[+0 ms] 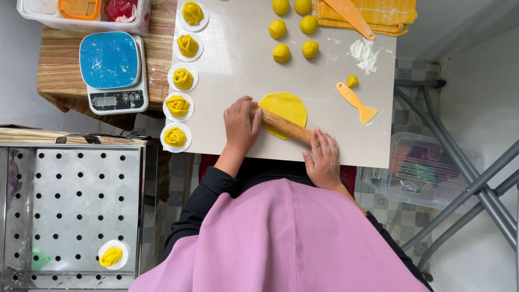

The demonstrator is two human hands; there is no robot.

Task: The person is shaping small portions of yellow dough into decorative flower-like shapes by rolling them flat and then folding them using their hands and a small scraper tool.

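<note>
A wooden rolling pin (285, 127) lies slanted across a flat yellow disc of dough (285, 107) on the pale work board (303, 81). My left hand (241, 126) presses on the pin's left end, fingers curled over it. My right hand (323, 157) rests flat on the pin's right end near the board's front edge. Several yellow dough balls (294, 32) sit at the back of the board. A row of rose-shaped yellow buns (178, 105) on white paper rounds runs down the board's left edge.
A blue-topped kitchen scale (112, 73) stands on a wooden bench at left. Below it, a perforated steel steamer tray (70, 211) holds one bun (111, 256). An orange scraper (357, 103), a flour pile (364, 54), a folded yellow cloth (378, 13) and a clear box (432, 167) lie at right.
</note>
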